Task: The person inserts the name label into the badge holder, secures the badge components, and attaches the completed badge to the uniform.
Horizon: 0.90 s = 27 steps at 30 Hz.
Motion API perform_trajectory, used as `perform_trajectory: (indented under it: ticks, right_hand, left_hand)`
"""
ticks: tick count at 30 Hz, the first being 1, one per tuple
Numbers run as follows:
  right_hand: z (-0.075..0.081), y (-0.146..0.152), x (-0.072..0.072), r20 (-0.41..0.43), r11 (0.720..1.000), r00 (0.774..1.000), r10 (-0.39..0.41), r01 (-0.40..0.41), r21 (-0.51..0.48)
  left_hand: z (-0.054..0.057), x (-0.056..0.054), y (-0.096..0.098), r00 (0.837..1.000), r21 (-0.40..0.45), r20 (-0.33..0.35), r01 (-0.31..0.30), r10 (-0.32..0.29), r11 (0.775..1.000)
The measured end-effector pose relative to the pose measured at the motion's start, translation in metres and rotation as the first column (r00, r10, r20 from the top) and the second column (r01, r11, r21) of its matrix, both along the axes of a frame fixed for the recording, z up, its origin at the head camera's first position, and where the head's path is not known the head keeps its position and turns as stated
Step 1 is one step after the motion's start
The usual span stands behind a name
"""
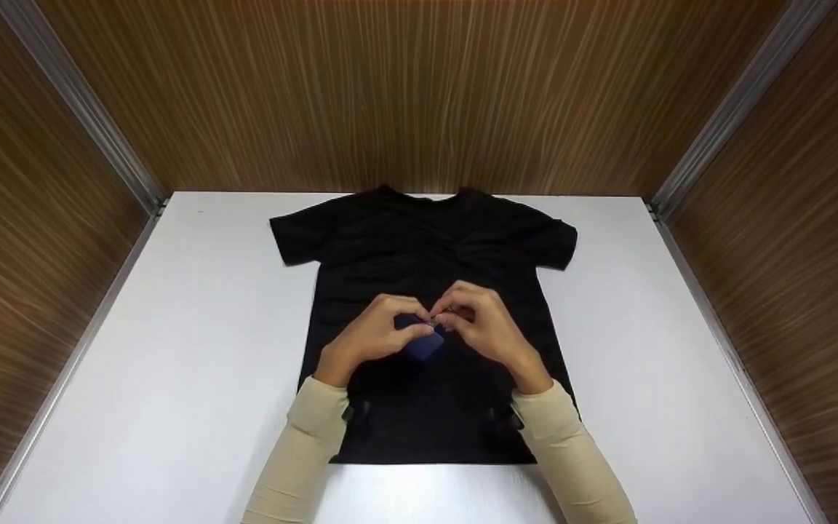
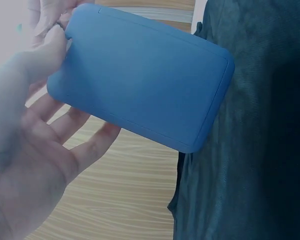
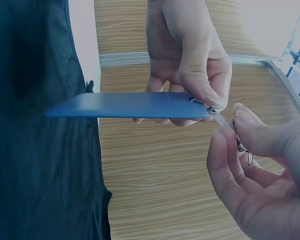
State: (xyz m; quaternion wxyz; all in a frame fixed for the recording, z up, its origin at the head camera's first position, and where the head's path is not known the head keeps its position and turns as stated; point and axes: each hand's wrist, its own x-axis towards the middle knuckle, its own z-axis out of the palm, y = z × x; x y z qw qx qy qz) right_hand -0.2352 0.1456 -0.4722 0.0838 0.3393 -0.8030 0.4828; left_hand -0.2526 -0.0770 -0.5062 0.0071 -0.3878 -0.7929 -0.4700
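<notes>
A dark T-shirt (image 1: 433, 422) lies spread flat, its neckline toward the back. Above its middle, my left hand (image 1: 382, 331) pinches one end of a flat blue badge holder (image 2: 145, 80) between thumb and fingers. Other fingers of that hand support the holder's edge in the left wrist view. A short pale strap (image 3: 221, 120) comes off the held end of the holder. At the strap's far end, my right hand (image 1: 488, 324) pinches a small metal clip (image 3: 241, 145). Fingers partly cover the clip, so whether its jaws are apart cannot be told.
The white table (image 1: 208, 349) extends on both sides of the shirt. Wood-grain panels stand at the back (image 1: 419, 94), left (image 1: 41, 218) and right (image 1: 790, 218), with metal rails (image 1: 84, 109) at the corners.
</notes>
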Motion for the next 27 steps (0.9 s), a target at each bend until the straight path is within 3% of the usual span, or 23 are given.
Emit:
perform_trajectory:
  ticks: [8, 19, 27]
  right_hand:
    - [0.0011, -0.0015, 0.0020, 0.005, 0.998, 1.000, 0.028, -0.028, 0.056]
    - [0.0009, -0.0023, 0.0028, 0.013, 0.995, 0.996, 0.084, -0.084, 0.058]
    - [0.0005, -0.0032, 0.0034, 0.034, 0.995, 0.995, 0.091, -0.092, 0.049]
  left_hand:
    - [-0.0002, 0.0000, -0.0004, 0.997, 0.029, -0.070, 0.021, -0.019, 0.999]
    - [-0.0022, -0.0014, -0.0010, 0.983, 0.116, -0.181, 0.038, -0.017, 0.992]
    - [0.0005, -0.0002, -0.0023, 0.983, 0.116, -0.185, 0.013, 0.009, 0.993]
